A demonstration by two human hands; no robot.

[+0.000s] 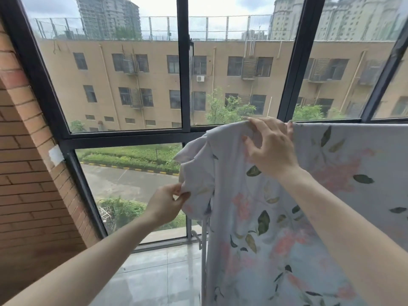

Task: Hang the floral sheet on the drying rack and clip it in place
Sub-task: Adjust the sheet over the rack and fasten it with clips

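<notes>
Left hand [165,203] pinches soft, rumpled floral sheet [254,228]; right hand [270,147] grips its top fold.

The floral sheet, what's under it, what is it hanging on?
Mostly hidden. The floral sheet covers whatever carries its top edge, where the right hand grips. Only pale rack tubing shows below its bunched end, pinched by the left hand. No clips visible.

— Where's your light coming from?
— Soft grey daylight through the window [185,69] beyond your fingers [254,123]; no hard shadows, no glare.
— Sharp?
— Slightly soft all over. The frame bars bow outward at the edges, and your forearms smear near the bottom.
</notes>
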